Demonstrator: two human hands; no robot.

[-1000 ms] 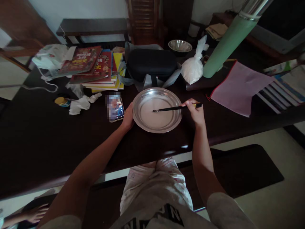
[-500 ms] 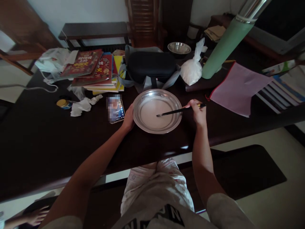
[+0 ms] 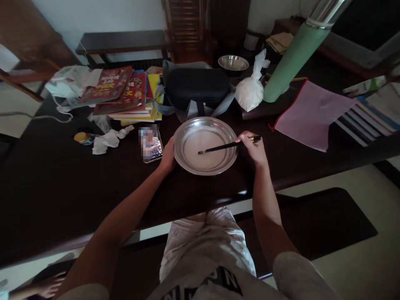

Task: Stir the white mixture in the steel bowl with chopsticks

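A round stainless-steel basin (image 3: 204,171) stands on the dark table near its front edge. Cloudy whitish liquid (image 3: 200,139) covers its bottom. My left hand (image 3: 168,157) grips the basin's left rim, its fingers partly hidden behind the wall. In my right hand (image 3: 255,150), closed at the basin's right side, are black chopsticks (image 3: 220,147) with gold marks near the upper end. They slant down to the left across the rim, and their tips reach the liquid near the middle. Just left of my left hand lies a phone (image 3: 152,143), its screen lit and partly blurred.
Behind the basin sit a black case (image 3: 197,87), a tied bag of white powder (image 3: 249,93) and a tall green flask (image 3: 293,62). Books (image 3: 108,85), crumpled tissue (image 3: 106,141) and a small jar (image 3: 83,138) are leftward; a pink mesh pouch (image 3: 312,114) lies right. Another person's hand (image 3: 51,287) shows lower left.
My right hand and the chopsticks have shifted left, so the tips are farther left in the liquid. My left hand stays on the basin, which has hardly moved.
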